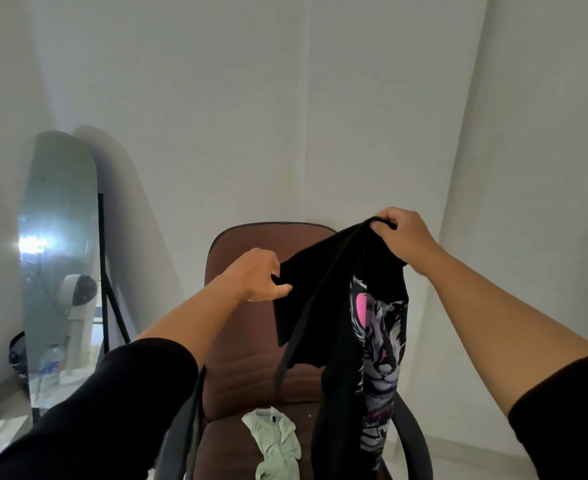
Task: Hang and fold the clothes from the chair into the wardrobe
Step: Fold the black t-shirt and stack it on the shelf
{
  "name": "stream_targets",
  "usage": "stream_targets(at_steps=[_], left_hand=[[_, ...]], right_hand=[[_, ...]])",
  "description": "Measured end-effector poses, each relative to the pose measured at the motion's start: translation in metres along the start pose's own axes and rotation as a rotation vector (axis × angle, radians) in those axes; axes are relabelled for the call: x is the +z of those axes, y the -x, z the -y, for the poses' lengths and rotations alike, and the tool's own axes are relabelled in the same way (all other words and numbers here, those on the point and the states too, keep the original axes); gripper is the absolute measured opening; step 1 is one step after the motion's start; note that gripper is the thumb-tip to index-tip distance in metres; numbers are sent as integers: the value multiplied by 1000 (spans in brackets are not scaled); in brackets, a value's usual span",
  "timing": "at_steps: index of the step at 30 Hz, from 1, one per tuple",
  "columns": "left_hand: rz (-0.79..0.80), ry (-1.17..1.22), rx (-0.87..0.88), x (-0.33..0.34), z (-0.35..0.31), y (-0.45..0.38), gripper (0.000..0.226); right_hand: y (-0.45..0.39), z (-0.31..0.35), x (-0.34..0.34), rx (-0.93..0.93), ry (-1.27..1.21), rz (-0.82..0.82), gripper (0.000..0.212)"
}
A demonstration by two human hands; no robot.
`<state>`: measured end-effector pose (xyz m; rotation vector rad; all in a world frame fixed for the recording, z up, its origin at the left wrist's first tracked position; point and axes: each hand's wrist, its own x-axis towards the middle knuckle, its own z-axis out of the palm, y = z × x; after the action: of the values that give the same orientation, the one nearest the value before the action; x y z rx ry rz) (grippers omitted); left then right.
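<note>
White walls (251,98) meet in a corner behind a brown chair (251,358), a mirror (56,237) leaning at left. Both hands, left hand (257,275) and right hand (403,237), pinch a black printed shirt (337,306) above the seat, where a green garment (278,445) lies.

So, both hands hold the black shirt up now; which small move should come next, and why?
Probably spread the hands apart to open the black shirt flat. The left hand and right hand pinch it close together, so it hangs bunched and twisted over the chair, its cat print half hidden.
</note>
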<state>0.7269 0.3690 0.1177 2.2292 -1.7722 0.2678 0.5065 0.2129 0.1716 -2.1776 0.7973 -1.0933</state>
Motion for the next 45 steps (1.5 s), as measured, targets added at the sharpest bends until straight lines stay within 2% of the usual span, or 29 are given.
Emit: stream_targets(at_steps=[2, 5, 7, 9, 11, 13, 16, 23, 25, 28, 29, 33, 38, 42, 45], left_hand=[[-84, 33, 28, 8, -6, 4, 16], [-172, 61, 83, 28, -13, 12, 22], [-221, -20, 147, 41, -12, 15, 25], [-206, -112, 174, 49, -7, 15, 34], [-133, -75, 101, 53, -8, 17, 38], [-95, 108, -20, 54, -16, 21, 38], [-96, 291, -49, 58, -42, 27, 43], [-37, 296, -145, 95, -120, 18, 72], [-50, 319, -199, 105, -128, 12, 63], [-162, 344, -278, 109, -121, 6, 29], [-206, 361, -314, 109, -113, 5, 24], [-377, 362, -352, 91, -69, 10, 21], [-588, 300, -409, 26, -22, 5, 20], [-617, 145, -376, -20, -3, 1, 28], [-586, 60, -327, -38, 2, 4, 22]], right_hand=[[-5, 10, -1, -34, -8, -16, 7], [-12, 18, -9, -57, -24, -49, 10], [-15, 18, -15, -61, -23, -66, 9], [-16, 16, -19, -54, -9, -74, 9], [-18, 13, -23, -39, -10, -95, 9], [-19, 11, -26, -21, -23, -115, 10], [-21, 11, -26, -5, -28, -126, 10], [-26, 26, -21, -36, -5, -122, 15], [-26, 29, -21, -53, 7, -105, 15], [-26, 28, -27, -64, 45, -95, 15], [-26, 26, -30, -61, 61, -98, 16], [-25, 3, -47, 5, 148, -97, 15], [-14, -29, -54, 71, 278, 27, 12], [-9, -33, -51, 40, 304, 90, 11], [-10, -25, -51, 5, 314, 101, 10]])
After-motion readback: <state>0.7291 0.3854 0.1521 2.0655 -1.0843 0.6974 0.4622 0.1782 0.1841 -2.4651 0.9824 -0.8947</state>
